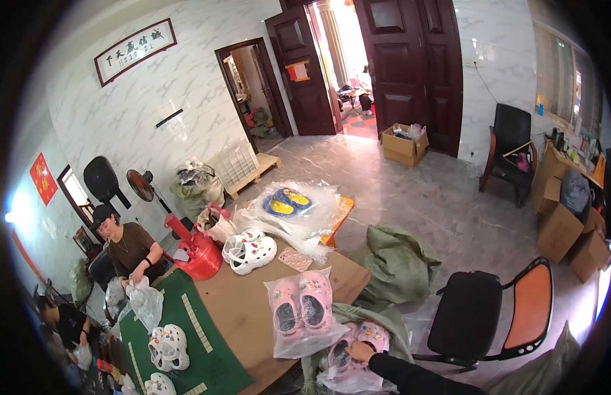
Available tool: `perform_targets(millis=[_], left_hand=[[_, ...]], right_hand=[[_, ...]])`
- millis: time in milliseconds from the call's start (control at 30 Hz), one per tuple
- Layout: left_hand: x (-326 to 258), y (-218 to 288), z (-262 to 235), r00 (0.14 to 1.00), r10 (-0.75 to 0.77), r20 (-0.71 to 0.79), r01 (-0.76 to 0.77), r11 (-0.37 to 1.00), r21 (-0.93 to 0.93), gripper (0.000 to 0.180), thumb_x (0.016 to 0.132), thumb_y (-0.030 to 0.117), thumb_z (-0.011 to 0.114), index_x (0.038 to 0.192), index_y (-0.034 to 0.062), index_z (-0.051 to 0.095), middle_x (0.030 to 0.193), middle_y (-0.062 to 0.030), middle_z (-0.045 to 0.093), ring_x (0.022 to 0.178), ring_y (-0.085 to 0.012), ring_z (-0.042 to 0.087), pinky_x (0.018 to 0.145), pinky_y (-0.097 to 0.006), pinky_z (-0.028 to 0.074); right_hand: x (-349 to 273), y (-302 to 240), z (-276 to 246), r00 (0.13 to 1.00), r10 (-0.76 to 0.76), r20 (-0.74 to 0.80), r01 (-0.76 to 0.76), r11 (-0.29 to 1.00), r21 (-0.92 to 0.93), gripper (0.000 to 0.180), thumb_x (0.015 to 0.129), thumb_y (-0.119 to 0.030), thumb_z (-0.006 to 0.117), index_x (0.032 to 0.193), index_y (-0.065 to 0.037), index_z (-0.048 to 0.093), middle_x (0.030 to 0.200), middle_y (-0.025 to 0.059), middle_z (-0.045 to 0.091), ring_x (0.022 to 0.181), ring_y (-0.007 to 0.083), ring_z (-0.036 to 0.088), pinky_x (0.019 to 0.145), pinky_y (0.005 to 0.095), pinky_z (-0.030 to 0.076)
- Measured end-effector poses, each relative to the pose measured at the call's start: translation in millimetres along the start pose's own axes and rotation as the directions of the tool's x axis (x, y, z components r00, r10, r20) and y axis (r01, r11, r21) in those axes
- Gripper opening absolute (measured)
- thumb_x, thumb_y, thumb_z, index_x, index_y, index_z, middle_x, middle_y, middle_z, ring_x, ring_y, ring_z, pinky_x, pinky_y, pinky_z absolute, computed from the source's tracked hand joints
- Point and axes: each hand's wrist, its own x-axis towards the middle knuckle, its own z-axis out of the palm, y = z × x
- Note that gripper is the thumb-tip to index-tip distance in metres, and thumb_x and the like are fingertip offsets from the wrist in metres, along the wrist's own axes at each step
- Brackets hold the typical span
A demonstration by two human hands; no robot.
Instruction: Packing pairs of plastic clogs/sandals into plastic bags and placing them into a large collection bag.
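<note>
My right hand (361,351), in a black sleeve, reaches in from the lower right. Its fingers are closed on a pair of pink clogs (372,334) in a clear plastic bag, low at the mouth of a green woven sack (399,322). Another bagged pair of pink clogs (304,304) lies on the brown tabletop (253,303), just left of that hand. My left hand is out of the picture. Farther back on the table are white clogs (251,252) with colourful charms and a pink blister-like sheet (295,259).
Blue and yellow clogs (287,201) rest on heaped plastic bags behind a red metal device (199,253). More white clogs (168,347) sit on a green mat (216,355). A seated person (131,247) handles a plastic bag. A black and orange chair (466,316) stands at right.
</note>
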Motion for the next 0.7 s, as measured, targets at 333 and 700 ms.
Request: perform_targets(millis=[333, 700], left_hand=[[-31, -37, 37, 0.988, 0.058, 0.146, -0.045, 0.995, -0.088, 0.043, 0.080, 0.038, 0.045, 0.094, 0.0001, 0.059, 0.094, -0.0210, 0.059, 0.087, -0.0366, 0.054, 0.071, -0.040, 0.044], [-27, -50, 19, 0.966, -0.119, 0.229, 0.123, 0.992, -0.001, 0.040, 0.076, 0.031, 0.048, 0.073, -0.0078, 0.059, 0.080, -0.0277, 0.057, 0.081, -0.0423, 0.054, 0.071, -0.046, 0.042]], right_hand=[[-45, 59, -42, 0.707, -0.227, -0.670, 0.037, 0.958, -0.286, 0.045, 0.066, -0.045, 0.060, 0.077, -0.001, 0.057, 0.073, 0.0181, 0.060, 0.070, 0.0300, 0.059, 0.063, 0.0377, 0.046], [-48, 61, -3, 0.905, 0.339, -0.256, -0.261, 0.919, 0.297, 0.088, 0.076, -0.060, 0.042, 0.131, 0.002, 0.014, 0.122, 0.0284, 0.036, 0.112, 0.0399, 0.039, 0.093, 0.0388, 0.033]])
